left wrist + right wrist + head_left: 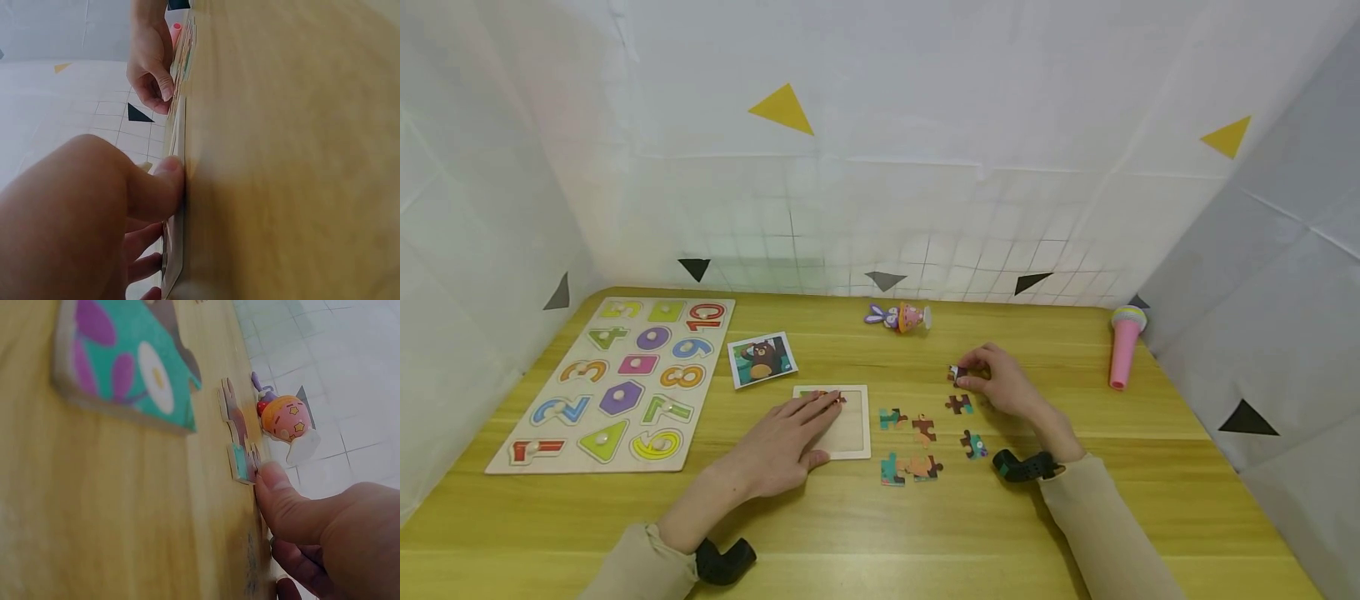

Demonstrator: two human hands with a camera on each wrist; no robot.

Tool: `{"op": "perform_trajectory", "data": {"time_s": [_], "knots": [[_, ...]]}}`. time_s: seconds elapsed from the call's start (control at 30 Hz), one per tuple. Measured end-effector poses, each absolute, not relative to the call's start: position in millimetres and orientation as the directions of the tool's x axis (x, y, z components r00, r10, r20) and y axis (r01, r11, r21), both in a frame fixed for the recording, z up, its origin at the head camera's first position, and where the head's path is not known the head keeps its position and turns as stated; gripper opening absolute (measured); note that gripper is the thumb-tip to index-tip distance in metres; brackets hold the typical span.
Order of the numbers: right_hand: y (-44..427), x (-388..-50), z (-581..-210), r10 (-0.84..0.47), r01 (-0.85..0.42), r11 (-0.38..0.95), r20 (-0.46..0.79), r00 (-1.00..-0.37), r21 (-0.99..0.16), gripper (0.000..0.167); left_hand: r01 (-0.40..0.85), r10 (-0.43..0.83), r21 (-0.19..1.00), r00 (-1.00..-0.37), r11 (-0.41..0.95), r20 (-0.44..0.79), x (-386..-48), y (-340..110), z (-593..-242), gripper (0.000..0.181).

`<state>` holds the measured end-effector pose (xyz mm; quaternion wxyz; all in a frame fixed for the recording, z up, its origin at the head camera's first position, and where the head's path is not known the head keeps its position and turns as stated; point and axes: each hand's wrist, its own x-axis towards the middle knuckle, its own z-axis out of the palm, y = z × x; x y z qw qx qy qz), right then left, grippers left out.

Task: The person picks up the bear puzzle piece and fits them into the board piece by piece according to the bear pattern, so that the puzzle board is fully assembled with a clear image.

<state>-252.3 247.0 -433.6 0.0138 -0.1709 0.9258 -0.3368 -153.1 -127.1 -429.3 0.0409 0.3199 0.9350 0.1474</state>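
Observation:
My left hand (781, 450) lies over the left part of a square wooden puzzle frame (863, 423), fingers extended across a piece in its upper left, mostly hidden. In the left wrist view the thumb of the left hand (147, 194) rests at the frame's edge. My right hand (1006, 385) pinches a dark brown and white puzzle piece (956, 375) between thumb and fingers at the table surface. Just below it lies a brown piece (958, 405), also visible in the right wrist view (237, 434). Several loose pieces (924, 428) lie between the frame and my right hand.
A number and shape board (632, 387) lies at the left, with a bear picture card (763, 360) beside it. A rabbit-eared toy (901, 317) lies at the back, a pink microphone (1123, 348) at the right. White sheeting surrounds the table's back and sides.

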Motion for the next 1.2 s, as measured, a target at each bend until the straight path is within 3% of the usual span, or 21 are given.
{"op": "perform_trajectory", "data": {"time_s": [0.83, 1.2], "knots": [[241, -250, -429, -0.300, -0.283, 0.699, 0.089, -0.950, -0.656, 0.020, 0.566, 0.613, 0.384, -0.790, 0.729, 0.000, -155, -128, -429, 0.066], [228, -243, -419, -0.318, -0.320, 0.672, 0.130, -0.939, -0.668, 0.026, 0.565, 0.613, 0.382, -0.790, 0.732, -0.006, -155, -128, -429, 0.066]]}}
